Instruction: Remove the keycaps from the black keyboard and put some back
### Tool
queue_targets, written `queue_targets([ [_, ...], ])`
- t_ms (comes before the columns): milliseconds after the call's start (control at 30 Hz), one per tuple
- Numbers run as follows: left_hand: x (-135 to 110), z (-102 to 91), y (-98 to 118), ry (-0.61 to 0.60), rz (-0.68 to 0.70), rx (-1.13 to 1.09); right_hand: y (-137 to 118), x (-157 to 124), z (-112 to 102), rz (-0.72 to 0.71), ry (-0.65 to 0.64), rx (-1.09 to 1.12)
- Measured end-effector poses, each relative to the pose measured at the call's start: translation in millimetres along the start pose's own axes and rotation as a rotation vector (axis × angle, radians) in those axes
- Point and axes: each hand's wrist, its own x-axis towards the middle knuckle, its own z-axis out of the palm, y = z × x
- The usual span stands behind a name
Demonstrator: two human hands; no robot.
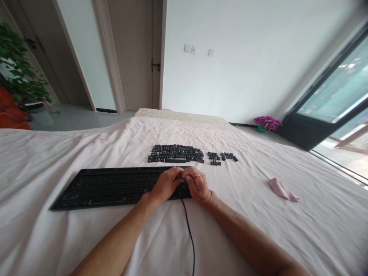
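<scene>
Black plastic is lying on pale, flower-printed cloth: the keyboard (112,186) is resting left of the sheet's (316,226) middle, running crosswise, its right end under both hands. The left hand (165,184) is reaching in over the keys and the right hand (199,186) is curling over the corner beside it, fingertips nearly meeting. The fingers of both are bending close in a pinch — whether anything small is sitting between them, I cannot tell.

For such fine work, the wrists are probably best resting low, one hand steadying the board while the other is pressing or lifting straight, not sideways. Soft cloth is likely giving under a firm push, so even pressure is mattering.

The larger group of loose keycaps (161,155) is lying just beyond the keyboard's far edge, the space bar (175,161) along its near side; a smaller cluster (214,156) is sitting to its right. Elbow room is opening toward the sheet's right edge, where a pink cloth (283,189) is lying well apart. Reaching forward is calling for care — a sleeve or knuckle could be scattering caps. The cable (188,226) is trailing nearward between the forearms, where it could be snagging.
</scene>
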Motion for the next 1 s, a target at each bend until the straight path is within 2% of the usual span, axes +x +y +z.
queue_targets([
  [100, 1.8, 0.2, -2.9, -0.008, -0.036, -0.089, -8.3, 6.6, -9.5, -0.068, -0.042, -0.196],
  [167, 2.4, 1.0, -5.1, 0.01, -0.099, -0.167, -15.1, 11.6, -16.1, -0.057, -0.075, -0.288],
  [300, 2.3, 2.9, -9.4, 0.11, -0.227, -0.286, -19.6, 16.2, -20.9, 0.169, -0.164, -0.402],
  [367, 1.8, 3.0, -10.0, 0.134, -0.234, -0.343, -16.2, 14.6, -19.5, 0.282, -0.234, -0.428],
  [467, 0.5, 1.9, -8.1, 0.133, -0.219, -0.382, -10.5, 10.9, -16.4, 0.343, -0.308, -0.401],
  [600, -1.0, 0.4, -4.6, 0.089, -0.21, -0.35, -6.6, 9.0, -15.3, 0.35, -0.293, -0.382],
  [667, -1.1, 0.5, -4.0, 0.067, -0.214, -0.33, -0.4, 8.7, -21.4, 0.348, -0.275, -0.385],
  [767, -0.4, 1.6, -4.8, 0.081, -0.232, -0.293, 23.5, 6.6, -49.1, 0.431, -0.185, -0.409],
  [867, 0.6, 3.3, -7.2, 0.097, -0.217, -0.249, 62.3, 0.3, -98.6, 0.643, -0.053, -0.471],
  [933, 0.9, 4.3, -8.6, 0.097, -0.201, -0.23, 88.9, -6.4, -134.6, 0.795, 0.02, -0.61],
  [1000, 0.9, 5.0, -9.4, 0.102, -0.198, -0.219, 110.8, -13.7, -164.2, 0.933, 0.036, -0.766],
])
